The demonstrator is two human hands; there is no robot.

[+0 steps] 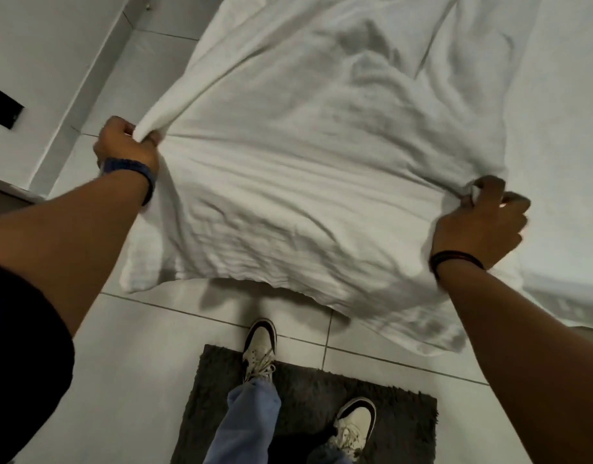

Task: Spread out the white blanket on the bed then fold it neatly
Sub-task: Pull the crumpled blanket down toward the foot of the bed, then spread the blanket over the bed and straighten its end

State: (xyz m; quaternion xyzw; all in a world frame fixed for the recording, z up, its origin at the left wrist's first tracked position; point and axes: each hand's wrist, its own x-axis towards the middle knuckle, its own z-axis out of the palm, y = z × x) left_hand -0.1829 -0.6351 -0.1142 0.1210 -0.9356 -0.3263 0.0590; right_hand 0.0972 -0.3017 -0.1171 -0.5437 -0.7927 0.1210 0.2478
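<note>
The white blanket (pixel 305 169) stretches away from me, wrinkled, with its near edge hanging loose above the floor. My left hand (pixel 125 145) is clenched on a bunched fold at the blanket's left side. My right hand (pixel 482 222) grips the cloth at the right side, fingers curled into it. Between the two hands the blanket is pulled fairly taut. The bed (pixel 569 135) with its white sheet lies under the blanket and to the right.
A dark grey shaggy mat (pixel 305 396) lies on the white tiled floor (pixel 137 346) under my feet in white sneakers. A white wall with a black socket plate (pixel 3 107) runs along the left.
</note>
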